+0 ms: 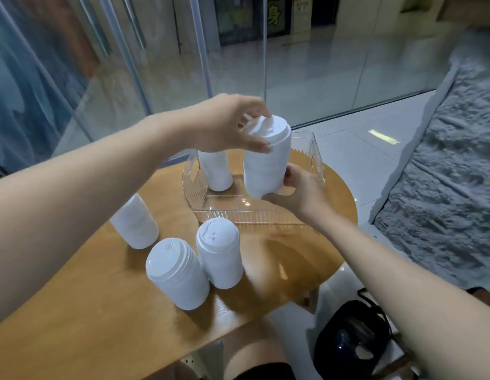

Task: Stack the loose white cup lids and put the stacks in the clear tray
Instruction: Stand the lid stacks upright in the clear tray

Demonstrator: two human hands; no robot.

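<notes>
Held stack [265,157]: a tall column of nested white lids, tilted slightly, its base low over the tray [318,163] floor or just touching it; which of the two cannot be told. The left hand [224,124] grips the stack's top, thumb on the near side and fingers curled over the far rim. The right hand [298,190] cups the base from the right, fingers wrapped under and around it.

To do the step well, in judgement: the base should be set flat before the top is let go, since a tall nested column is likely to topple or split at a seam if released while tilted. It should stand just right of the tray stack [215,168], leaving room for the remainder.

The tray is clear rigid plastic, rectangular, with ribbed walls and a smooth floor. The tray stack stands upright in its left part, behind the left forearm.

Nearer the person than the tray, three stacks wait on the table [101,311]: the left stack [134,223], the near stack [178,272] with visibly ridged sides, and the middle stack [219,253], whose top lid shows a moulded sip opening. All are matte white and cylindrical.

The table is smooth, glossy wood with a rounded edge.
</notes>
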